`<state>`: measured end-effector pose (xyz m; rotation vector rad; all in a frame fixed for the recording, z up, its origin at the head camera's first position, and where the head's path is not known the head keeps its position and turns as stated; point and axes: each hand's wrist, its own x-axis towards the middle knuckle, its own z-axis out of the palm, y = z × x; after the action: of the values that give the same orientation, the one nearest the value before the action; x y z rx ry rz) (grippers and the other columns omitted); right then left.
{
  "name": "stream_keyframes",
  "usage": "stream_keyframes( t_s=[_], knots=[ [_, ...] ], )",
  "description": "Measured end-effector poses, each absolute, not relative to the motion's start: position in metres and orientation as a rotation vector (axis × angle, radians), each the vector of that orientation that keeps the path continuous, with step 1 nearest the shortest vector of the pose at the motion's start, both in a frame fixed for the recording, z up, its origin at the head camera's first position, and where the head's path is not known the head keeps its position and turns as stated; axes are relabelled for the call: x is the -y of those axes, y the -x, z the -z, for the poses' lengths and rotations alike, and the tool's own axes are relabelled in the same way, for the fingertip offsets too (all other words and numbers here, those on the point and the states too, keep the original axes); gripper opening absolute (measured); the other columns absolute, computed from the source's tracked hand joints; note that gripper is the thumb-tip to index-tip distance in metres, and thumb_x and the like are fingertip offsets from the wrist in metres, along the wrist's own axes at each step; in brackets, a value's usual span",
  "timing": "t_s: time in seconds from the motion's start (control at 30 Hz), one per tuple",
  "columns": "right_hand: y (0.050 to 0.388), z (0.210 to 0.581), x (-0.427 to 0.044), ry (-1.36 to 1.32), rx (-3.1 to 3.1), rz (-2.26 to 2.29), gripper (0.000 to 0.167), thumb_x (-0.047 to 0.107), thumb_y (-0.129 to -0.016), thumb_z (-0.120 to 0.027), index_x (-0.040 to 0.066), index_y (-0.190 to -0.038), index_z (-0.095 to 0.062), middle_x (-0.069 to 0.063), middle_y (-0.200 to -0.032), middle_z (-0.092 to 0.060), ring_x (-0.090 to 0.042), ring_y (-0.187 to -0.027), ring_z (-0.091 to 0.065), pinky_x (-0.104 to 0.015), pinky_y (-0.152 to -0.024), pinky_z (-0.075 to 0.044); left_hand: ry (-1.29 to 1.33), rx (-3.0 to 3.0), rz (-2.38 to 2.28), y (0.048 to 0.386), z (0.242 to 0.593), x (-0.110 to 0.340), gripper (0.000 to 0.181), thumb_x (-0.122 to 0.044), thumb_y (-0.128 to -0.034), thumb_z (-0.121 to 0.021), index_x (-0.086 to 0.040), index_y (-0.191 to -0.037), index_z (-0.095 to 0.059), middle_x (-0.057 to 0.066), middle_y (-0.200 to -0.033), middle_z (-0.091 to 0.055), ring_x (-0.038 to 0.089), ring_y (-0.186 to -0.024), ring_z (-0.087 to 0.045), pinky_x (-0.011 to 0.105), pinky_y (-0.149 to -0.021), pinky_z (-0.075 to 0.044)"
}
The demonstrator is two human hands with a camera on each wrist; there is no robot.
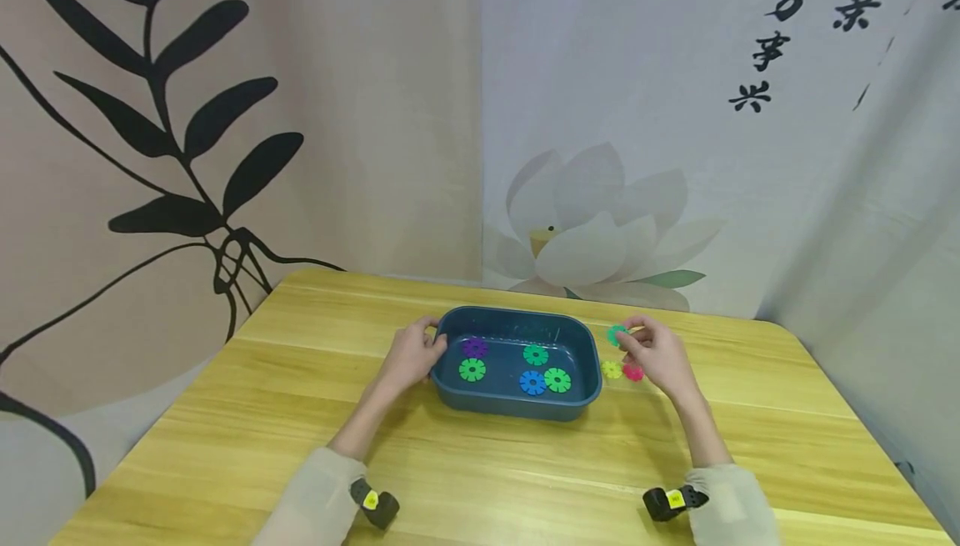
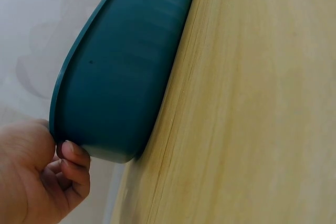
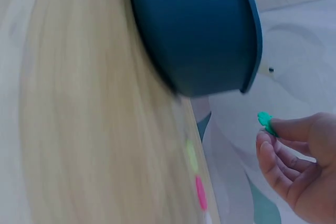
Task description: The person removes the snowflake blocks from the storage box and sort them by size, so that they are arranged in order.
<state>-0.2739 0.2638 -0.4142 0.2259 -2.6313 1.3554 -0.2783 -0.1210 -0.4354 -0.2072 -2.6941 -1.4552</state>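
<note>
A dark blue-green plastic basin [image 1: 517, 404] sits on the table, and my left hand [image 1: 411, 354] grips its left rim between thumb and fingers. The left wrist view shows that hand [image 2: 44, 174] at the corner of the basin [image 2: 115, 72]. Inside lie a purple notched disc [image 1: 475, 348], a blue one [image 1: 532, 383] and several green ones [image 1: 472, 369]. Right of the basin, my right hand [image 1: 660, 356] pinches a green notched disc [image 1: 617, 335] above the table. In the right wrist view the green disc [image 3: 265, 121] stands out from the thumb and fingertips.
On the table below my right hand lie a yellow notched disc [image 1: 612, 370] and a pink one [image 1: 633, 373]. The wooden table [image 1: 495, 479] ends at a printed curtain [image 1: 390, 112] behind it. Each wrist wears a small black camera [image 1: 666, 503].
</note>
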Motion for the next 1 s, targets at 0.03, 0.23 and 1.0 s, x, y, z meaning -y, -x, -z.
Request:
stream_keyframes(
  t_s=[0.03,0.23,1.0],
  knots=[
    [0.273,0.415,-0.268,-0.226,2.641,-1.343,0.028,0.017,-0.101,-0.064,-0.005,-0.118,-0.060,-0.026,-0.097,-0.070,-0.034,-0.073,-0.071,-0.037,-0.066,-0.059,0.210,2.693,1.454,0.278,0.435,0.121,0.037,-0.009,-0.0998,-0.059,0.008,-0.133,-0.055,0.000,-0.050,-0.046,0.019,-0.035,-0.052,0.022,-0.036,-0.039],
    [0.269,0.420,-0.291,-0.213,2.710,-1.286,0.031,0.017,-0.102,-0.061,-0.007,-0.122,-0.058,-0.023,-0.092,-0.070,-0.030,-0.070,-0.070,-0.035,-0.063,-0.058,0.214,2.687,1.464,0.278,0.435,0.121,0.037,-0.008,-0.0996,-0.059,0.008,-0.133,-0.055,0.000,-0.050,-0.046,0.020,-0.036,-0.053,0.023,-0.036,-0.039],
    [0.257,0.432,-0.352,0.028,2.873,-1.294,0.025,0.002,-0.097,-0.063,-0.016,-0.112,-0.053,-0.012,-0.078,-0.068,-0.019,-0.063,-0.065,-0.028,-0.058,-0.057,0.231,2.684,1.458,0.279,0.436,0.122,0.038,-0.007,-0.0995,-0.059,0.009,-0.133,-0.054,0.001,-0.051,-0.048,0.027,-0.039,-0.057,0.022,-0.035,-0.039]
  ],
)
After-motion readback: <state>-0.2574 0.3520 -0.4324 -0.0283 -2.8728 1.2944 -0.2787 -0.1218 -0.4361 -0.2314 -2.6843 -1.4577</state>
